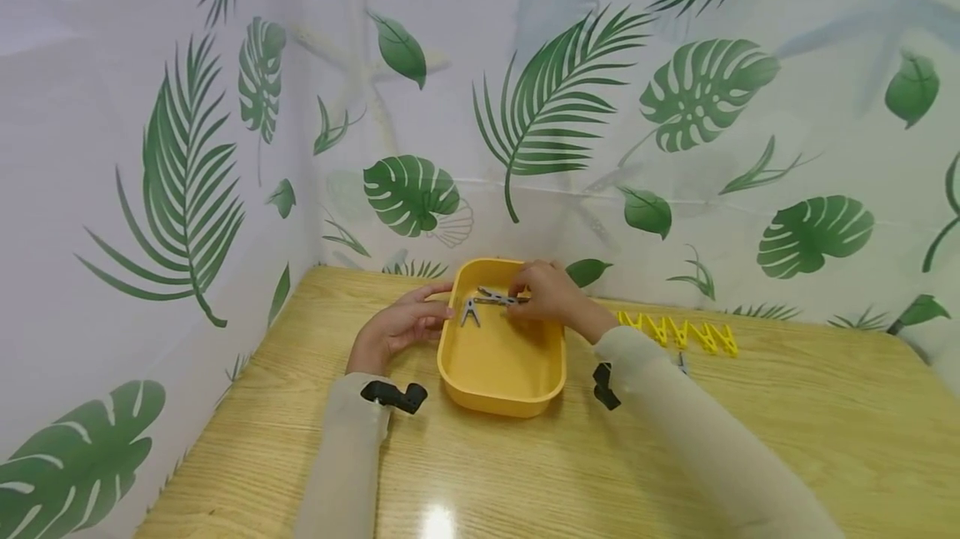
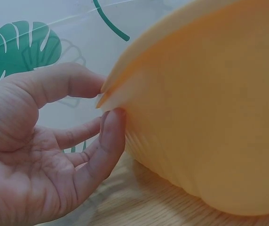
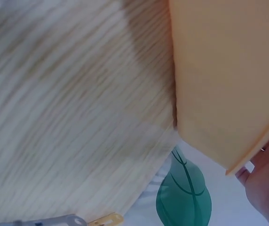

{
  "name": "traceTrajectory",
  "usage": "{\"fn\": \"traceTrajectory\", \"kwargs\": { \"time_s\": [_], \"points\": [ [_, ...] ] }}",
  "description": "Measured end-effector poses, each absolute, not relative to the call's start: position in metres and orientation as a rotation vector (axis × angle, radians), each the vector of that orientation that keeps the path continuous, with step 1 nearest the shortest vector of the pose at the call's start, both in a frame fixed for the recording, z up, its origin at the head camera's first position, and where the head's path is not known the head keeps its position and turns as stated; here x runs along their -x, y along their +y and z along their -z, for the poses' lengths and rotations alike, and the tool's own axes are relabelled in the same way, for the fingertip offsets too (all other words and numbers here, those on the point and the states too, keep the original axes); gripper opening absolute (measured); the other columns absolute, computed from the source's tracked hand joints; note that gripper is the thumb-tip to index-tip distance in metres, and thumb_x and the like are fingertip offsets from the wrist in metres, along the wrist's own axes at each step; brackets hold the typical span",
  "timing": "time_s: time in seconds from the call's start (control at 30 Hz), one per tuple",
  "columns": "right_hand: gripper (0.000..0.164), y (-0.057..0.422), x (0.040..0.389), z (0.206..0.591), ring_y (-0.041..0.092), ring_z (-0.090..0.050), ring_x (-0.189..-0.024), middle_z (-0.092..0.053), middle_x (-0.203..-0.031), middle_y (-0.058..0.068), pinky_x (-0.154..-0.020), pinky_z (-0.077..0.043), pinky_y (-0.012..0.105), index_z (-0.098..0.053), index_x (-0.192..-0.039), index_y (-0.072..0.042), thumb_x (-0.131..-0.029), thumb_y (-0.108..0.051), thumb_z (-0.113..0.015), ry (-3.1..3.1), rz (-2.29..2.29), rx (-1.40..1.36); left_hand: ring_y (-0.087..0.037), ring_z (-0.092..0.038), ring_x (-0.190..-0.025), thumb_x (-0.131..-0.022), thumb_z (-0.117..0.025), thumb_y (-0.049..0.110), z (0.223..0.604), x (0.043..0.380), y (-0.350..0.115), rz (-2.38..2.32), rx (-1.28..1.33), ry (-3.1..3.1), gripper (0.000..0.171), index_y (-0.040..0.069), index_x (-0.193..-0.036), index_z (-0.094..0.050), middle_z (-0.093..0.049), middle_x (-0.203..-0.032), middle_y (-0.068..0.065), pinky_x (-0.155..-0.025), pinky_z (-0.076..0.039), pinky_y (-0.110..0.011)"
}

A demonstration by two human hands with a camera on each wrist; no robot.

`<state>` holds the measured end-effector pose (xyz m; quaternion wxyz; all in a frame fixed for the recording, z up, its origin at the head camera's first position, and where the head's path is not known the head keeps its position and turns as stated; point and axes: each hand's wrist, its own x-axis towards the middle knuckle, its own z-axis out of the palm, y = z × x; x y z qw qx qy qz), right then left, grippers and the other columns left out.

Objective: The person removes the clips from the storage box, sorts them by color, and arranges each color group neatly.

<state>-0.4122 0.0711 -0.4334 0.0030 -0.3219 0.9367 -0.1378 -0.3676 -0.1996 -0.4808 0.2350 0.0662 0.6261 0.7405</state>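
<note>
A yellow plastic bin [image 1: 498, 372] stands on the wooden table, longer from front to back than across. My left hand [image 1: 401, 324] holds its left side; in the left wrist view, fingertips meet at the rim and outer wall [image 2: 186, 122]. Reaching over the bin's far right rim, my right hand [image 1: 551, 297] pinches a grey clothespin [image 1: 517, 300] low inside. Another grey clothespin [image 1: 470, 312] lies by the left wall with its legs spread, and more grey ones [image 1: 487, 294] overlap beside the right fingers. In the right wrist view most of the right hand [image 3: 268, 181] is behind the bin.
Several yellow clothespins [image 1: 678, 331] are lined up on the table to the right, near the back wall. One grey clothespin [image 1: 682, 363] is partly hidden by the right sleeve. A leaf-patterned cloth [image 1: 420, 122] covers the back and left sides.
</note>
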Motion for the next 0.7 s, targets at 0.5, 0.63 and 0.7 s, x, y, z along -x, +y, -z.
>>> {"fn": "traceTrajectory", "kwargs": {
  "time_s": [0.5,0.63,0.7],
  "points": [
    [0.015,0.099,0.378,0.412,0.024,-0.059,-0.090,-0.069,-0.090,0.005,-0.092,-0.039,0.055,-0.072,-0.085,-0.015,-0.080,-0.023,-0.084,3.018,0.423,1.127,-0.011,-0.069,-0.092,-0.099,-0.058,0.003,0.476,0.363,-0.195,-2.023,-0.174,1.720,0.065,0.009,-0.159,-0.033,-0.060,-0.138,-0.022,-0.085,-0.061,-0.034],
    [0.014,0.116,0.371,0.408,0.025,-0.058,-0.089,-0.068,-0.089,0.005,-0.091,-0.040,0.058,-0.072,-0.085,-0.015,-0.079,-0.022,-0.081,3.064,0.429,1.196,-0.013,-0.069,-0.093,-0.099,-0.058,0.003,0.478,0.365,-0.196,-2.032,-0.158,1.716,0.064,0.010,-0.158,-0.034,-0.064,-0.132,-0.017,-0.085,-0.060,-0.034],
    [0.014,0.125,0.367,0.406,0.025,-0.059,-0.091,-0.068,-0.090,0.003,-0.092,-0.041,0.058,-0.071,-0.087,-0.016,-0.079,-0.023,-0.080,3.093,0.419,1.222,-0.013,-0.069,-0.093,-0.099,-0.057,0.003,0.479,0.365,-0.196,-2.030,-0.150,1.724,0.064,0.010,-0.158,-0.034,-0.066,-0.129,-0.015,-0.085,-0.060,-0.034]
  ]
}}
